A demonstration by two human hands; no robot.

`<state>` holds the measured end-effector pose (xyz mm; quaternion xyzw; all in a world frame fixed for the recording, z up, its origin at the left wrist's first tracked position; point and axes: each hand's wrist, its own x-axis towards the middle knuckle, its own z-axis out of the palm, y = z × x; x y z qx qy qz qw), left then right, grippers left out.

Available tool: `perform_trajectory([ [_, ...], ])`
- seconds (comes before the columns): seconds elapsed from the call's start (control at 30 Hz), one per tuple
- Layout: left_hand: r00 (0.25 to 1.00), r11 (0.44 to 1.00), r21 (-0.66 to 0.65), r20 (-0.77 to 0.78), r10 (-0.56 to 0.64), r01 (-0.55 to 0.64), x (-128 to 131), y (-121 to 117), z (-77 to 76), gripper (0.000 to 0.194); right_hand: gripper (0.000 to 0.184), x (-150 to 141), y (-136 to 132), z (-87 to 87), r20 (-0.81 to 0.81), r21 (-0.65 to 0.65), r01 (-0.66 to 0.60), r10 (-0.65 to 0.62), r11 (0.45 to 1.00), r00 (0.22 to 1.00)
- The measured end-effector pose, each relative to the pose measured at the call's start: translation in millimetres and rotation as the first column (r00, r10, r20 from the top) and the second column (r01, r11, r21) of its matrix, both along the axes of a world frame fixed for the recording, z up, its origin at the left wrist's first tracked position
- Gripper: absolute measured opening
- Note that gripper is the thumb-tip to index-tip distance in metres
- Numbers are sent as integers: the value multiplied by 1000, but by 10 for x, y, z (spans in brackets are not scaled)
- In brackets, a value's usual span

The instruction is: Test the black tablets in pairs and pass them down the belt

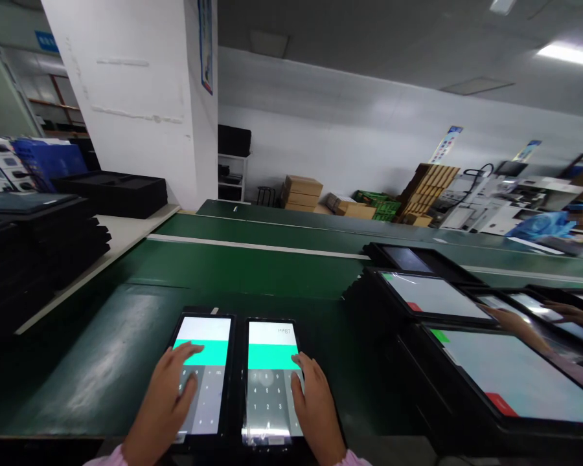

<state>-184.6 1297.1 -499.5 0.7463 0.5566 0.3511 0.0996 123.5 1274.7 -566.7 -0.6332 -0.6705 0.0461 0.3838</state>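
Observation:
Side by side on the green work surface lie two black-framed tablets with lit calculator screens. Over the left edge of the left tablet (208, 395) is my left hand (168, 385), its fingers apart and the index finger pointing at the green band. The right tablet (267, 395) shows some characters at the top of its display and a keypad below. My right hand (315, 395) reaches over that tablet's right edge with fingers apart, fingertips at the green band. Whether the fingertips touch the glass I cannot tell. Neither hand grips anything.
To the right, several lit tablets (519, 369) rest in stacked black trays (418, 388). A co-worker's hand (519, 327) reaches in there. More black trays (43, 239) are stacked at left, near a white pillar (126, 97). Cardboard boxes (301, 191) stand beyond the bench.

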Motion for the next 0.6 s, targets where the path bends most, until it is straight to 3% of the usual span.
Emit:
perform_trajectory([
  [0.13,923,939,-226,231,309,-258,-463,77,-132,51,33,-64,2,21,50,-7,-75,76,997,996],
  [0.23,822,879,-391,380,425,-274,-610,79,-249,56,33,-37,2,14,52,-21,-5,6,1000,999],
  [0.33,737,852,-476,493,462,-216,-590,49,-314,56,35,-8,-8,9,38,-39,44,-42,998,998],
  [0.43,697,841,-501,530,483,-203,-520,3,-321,54,35,-27,-20,17,37,-25,-21,22,999,999],
  [0.5,702,854,-471,532,473,-218,-495,-26,-307,50,34,-35,-21,24,30,-15,-51,51,999,998],
  [0.6,745,892,-389,520,418,-230,-511,-33,-266,44,35,17,-27,33,-45,-3,23,-23,1000,999],
])
